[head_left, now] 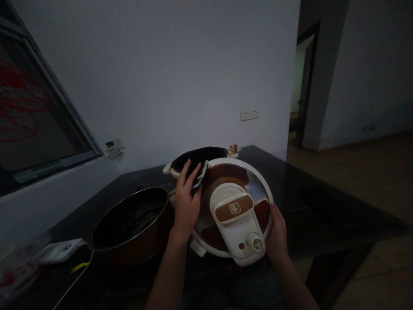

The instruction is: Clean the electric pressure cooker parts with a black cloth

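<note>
Centrally, the lid [229, 174] tilts toward me at the near edge of the table [303, 202], its white housing slanting down toward my nearer right hand [277, 237], which is closed on the rim. My left hand [187, 211] spreads its fingers by a pale cloth [203, 171] at the upper-left rim; I can't tell whether it grips. The cooker base [196, 157] sits behind, toward the far edge, and the dark pot [138, 245] to the left.

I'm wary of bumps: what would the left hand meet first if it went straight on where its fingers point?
The left hand would probably meet the open cooker body first, though depth there is unclear.
</note>
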{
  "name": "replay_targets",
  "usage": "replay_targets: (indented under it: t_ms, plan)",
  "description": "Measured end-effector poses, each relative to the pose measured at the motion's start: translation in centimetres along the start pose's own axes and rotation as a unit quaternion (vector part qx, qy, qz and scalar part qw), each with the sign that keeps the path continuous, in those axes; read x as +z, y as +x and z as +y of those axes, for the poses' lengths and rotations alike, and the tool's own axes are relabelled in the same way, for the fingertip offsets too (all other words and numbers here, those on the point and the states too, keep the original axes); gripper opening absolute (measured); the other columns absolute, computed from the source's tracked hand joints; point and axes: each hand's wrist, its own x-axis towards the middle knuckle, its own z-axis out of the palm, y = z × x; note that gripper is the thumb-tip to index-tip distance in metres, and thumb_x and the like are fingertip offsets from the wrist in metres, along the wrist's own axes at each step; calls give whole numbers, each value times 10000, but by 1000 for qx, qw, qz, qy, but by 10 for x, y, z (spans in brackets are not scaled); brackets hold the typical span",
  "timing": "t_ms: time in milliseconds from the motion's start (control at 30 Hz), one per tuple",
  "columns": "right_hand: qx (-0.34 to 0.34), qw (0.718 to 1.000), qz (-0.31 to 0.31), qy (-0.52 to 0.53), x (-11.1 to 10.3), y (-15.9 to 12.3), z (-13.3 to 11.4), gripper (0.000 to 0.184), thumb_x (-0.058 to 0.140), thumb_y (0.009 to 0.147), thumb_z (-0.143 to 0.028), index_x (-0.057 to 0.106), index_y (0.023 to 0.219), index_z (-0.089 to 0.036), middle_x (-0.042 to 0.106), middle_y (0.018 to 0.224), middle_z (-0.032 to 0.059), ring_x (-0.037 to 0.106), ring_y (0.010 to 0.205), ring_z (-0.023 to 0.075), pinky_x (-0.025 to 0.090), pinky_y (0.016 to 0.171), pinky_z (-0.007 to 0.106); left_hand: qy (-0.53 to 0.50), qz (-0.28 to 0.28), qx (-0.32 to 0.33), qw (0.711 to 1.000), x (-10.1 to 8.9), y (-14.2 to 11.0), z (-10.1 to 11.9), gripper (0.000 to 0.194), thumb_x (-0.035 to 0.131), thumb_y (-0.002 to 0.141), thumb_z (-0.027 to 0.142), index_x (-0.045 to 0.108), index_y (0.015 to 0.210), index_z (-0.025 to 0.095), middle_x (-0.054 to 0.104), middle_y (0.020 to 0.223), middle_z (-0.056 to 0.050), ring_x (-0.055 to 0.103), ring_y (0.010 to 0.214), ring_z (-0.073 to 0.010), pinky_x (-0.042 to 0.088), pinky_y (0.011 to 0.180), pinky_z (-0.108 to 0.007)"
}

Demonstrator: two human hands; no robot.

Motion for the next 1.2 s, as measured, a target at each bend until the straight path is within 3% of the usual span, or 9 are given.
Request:
replay_targets:
  t_ms: [67, 133, 333, 500, 600, 867, 1200]
  plan:
    - [4, 1000, -10, 1, 1, 0, -1, 417, 787, 561, -503, 638, 830, -220, 675, 806, -42, 613, 738, 154, 489, 654, 268, 9, 69, -23, 997, -2, -6, 0, 392, 506, 920, 218, 553, 1306, 265, 482, 1331, -74, 462, 1269, -217, 340, 1106, -409]
    - [14, 1000, -26, -10, 1, -1, -2, 422, 786, 561, -514, 642, 819, -213, 672, 786, -38, 607, 709, 155, 485, 638, 271, 29, 77, -32, 996, -5, -19, 1, 382, 518, 913, 222, 569, 1289, 267, 504, 1256, -72, 502, 1208, -210, 375, 1077, -400]
    - [13, 999, -41, -27, 0, -1, -5, 474, 786, 541, -567, 636, 808, -206, 651, 713, -35, 594, 649, 161, 479, 610, 285, 127, -84, 38, 988, -14, -66, 5, 595, 447, 872, 54, 405, 1412, 301, 330, 1534, -49, 238, 1432, -241, 152, 1169, -515]
    - [-4, 999, -31, -29, 0, 0, -3, 467, 766, 558, -566, 627, 827, -210, 664, 748, -31, 594, 652, 165, 477, 614, 296, 153, -135, 108, 973, -18, -95, 0, 630, 407, 858, 38, 337, 1446, 254, 370, 1518, -71, 215, 1444, -227, 121, 1170, -528]
    - [-28, 999, -29, -33, 4, -3, -5, 433, 751, 581, -557, 608, 793, -207, 646, 717, -36, 577, 632, 154, 467, 602, 285, 152, -150, 113, 970, -18, -100, -5, 648, 392, 849, 23, 320, 1453, 245, 343, 1532, -75, 176, 1455, -233, 117, 1165, -545]
    - [-49, 996, -71, -17, 10, -9, -14, 434, 769, 585, -558, 598, 770, -204, 625, 687, -36, 548, 602, 136, 420, 534, 238, 99, -94, 55, 989, -10, -55, -16, 658, 441, 863, 37, 346, 1437, 344, 248, 1573, -4, 95, 1468, -250, 155, 1165, -544]
    - [-73, 994, -67, -36, 4, -3, -6, 395, 712, 664, -544, 616, 825, -197, 660, 771, -1, 581, 675, 168, 454, 605, 274, 65, -132, 30, 989, -2, 21, -7, 525, 482, 921, 166, 405, 1413, 332, 350, 1530, -22, 369, 1371, -193, 312, 1133, -423]
